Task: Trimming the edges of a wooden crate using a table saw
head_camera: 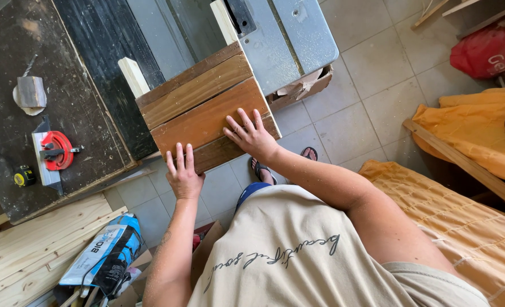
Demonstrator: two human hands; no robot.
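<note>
Both hands, left hand [183,173] and right hand [250,135], press flat and open-fingered on the slatted wooden panel [204,108].

My left hand [183,173] lies flat, palm down, fingers straight and close together, pointing away from me, the wrist straight and the forearm running back toward my body. My right hand [251,135] is also flat and palm down, fingers spread a little, reaching further forward, the arm bare and stretched out from my shoulder.
</note>
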